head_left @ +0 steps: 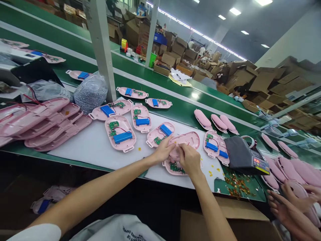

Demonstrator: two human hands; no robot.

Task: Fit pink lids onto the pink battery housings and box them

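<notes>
My left hand (164,150) is closed on the left end of a pink plastic shell (193,139), its thumb on the inner face. My right hand (190,159) is closed at the shell's near edge; anything small between its fingertips is hidden. This shell is tilted above another pink half (173,169) with a green circuit board, which lies on the white sheet. Just behind my left hand sits an open pink half (152,135) with a blue battery (165,130). To the right, another open half (211,144) shows a board and battery.
Stacked pink shells (57,129) lie left, near a bag of small grey parts (90,92) and a metal post (100,50). A dark tape dispenser (240,155) stands right, beside scattered amber pieces (238,185). A co-worker's hands (293,201) hold a pink case at far right.
</notes>
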